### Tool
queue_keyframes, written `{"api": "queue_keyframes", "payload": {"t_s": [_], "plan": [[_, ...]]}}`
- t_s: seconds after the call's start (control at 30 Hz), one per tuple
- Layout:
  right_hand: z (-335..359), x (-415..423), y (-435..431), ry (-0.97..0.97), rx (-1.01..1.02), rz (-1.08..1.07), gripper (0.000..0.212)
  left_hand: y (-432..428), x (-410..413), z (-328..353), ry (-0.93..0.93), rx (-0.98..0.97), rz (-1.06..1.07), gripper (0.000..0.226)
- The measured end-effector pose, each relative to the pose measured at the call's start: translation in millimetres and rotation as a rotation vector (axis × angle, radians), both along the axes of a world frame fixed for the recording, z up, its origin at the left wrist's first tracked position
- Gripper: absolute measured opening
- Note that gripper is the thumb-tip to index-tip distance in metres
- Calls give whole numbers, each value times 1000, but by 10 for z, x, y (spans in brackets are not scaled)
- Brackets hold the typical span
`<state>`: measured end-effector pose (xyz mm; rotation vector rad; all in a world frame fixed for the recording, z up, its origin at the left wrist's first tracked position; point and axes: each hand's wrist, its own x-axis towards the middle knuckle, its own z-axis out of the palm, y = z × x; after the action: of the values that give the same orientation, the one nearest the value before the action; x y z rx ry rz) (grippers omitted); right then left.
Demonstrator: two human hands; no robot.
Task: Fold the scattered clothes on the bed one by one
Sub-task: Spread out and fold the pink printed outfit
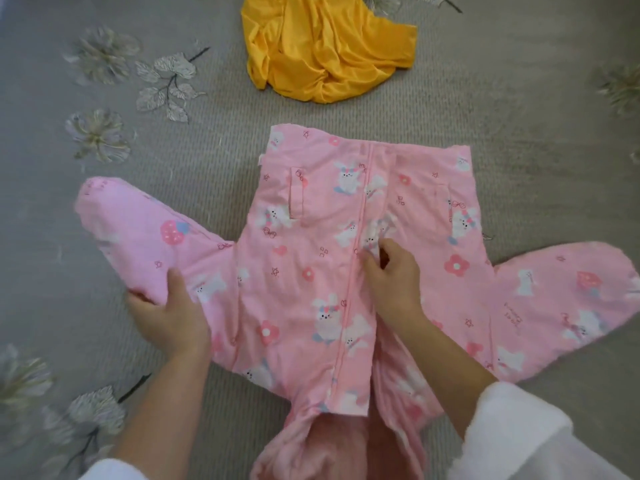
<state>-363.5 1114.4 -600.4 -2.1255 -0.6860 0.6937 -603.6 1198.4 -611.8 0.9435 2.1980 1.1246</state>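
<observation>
Grey woven bedspread (180, 150) with pale embroidered flowers fills the frame. At centre lies the pink printed jacket (304, 237), soft cotton with white rabbits, flowers and strawberries, spread front-up, both sleeves out to the sides, its pink zip (360, 209) running up the middle, and the neck end toward the bottom edge. Left hand (169, 317), lower left of centre: thumb lies on top of the near edge of the frame-left sleeve (145, 230), fingers tucked beneath it, so the hand grips that sleeve close to the armpit; forearm bare, angled in from the bottom left. Right hand (394, 275), centre: palm down on the jacket's chest, fingers curled and pinching a small bunch of cloth just beside the zip; forearm crosses the jacket from the lower right, ending in a fluffy white cuff (519, 431). Frame-right sleeve (554, 299) lies flat, untouched. At top centre, well apart from the jacket, a crumpled mustard-yellow garment (322, 53) sits in a heap.
</observation>
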Motion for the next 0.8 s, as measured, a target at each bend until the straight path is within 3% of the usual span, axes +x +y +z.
{"api": "queue_keyframes", "payload": {"t_s": [0.03, 0.1, 0.13, 0.2, 0.27, 0.33, 0.4, 0.47, 0.53, 0.63, 0.8], "plan": [[16, 21, 52, -48, 44, 38, 36, -30, -77, -9, -17, 23, 16, 51], [-13, 82, 151, -82, 24, 105, 26, -77, -183, -85, -116, -64, 48, 65], [-57, 111, 188, -98, -44, 160, 17, -89, -196, -118, -89, -177, 84, 76], [-178, 157, 205, -152, -180, 259, 13, -118, -138, -94, 162, -345, 54, 86], [-216, 163, 207, -176, -132, 250, 12, -206, 6, -10, 345, -163, -278, 79], [-191, 149, 209, -183, -46, 188, 15, -402, 213, 21, 404, -20, -750, 71], [-195, 174, 206, -173, -40, 142, 13, -653, 398, -13, 501, 11, -1269, 60], [-211, 209, 144, -169, -125, 177, 20, -905, 523, -91, 584, -61, -1591, 56], [-193, 231, -21, -278, -185, 280, 36, -1086, 579, -223, 608, -195, -1633, 60], [-198, 229, -478, -516, -175, 419, 48, -1194, 650, -352, 707, -221, -1617, 62], [-434, 214, -1217, -563, -570, 705, 66, -1247, 750, -401, 815, -141, -1581, 63]]}}
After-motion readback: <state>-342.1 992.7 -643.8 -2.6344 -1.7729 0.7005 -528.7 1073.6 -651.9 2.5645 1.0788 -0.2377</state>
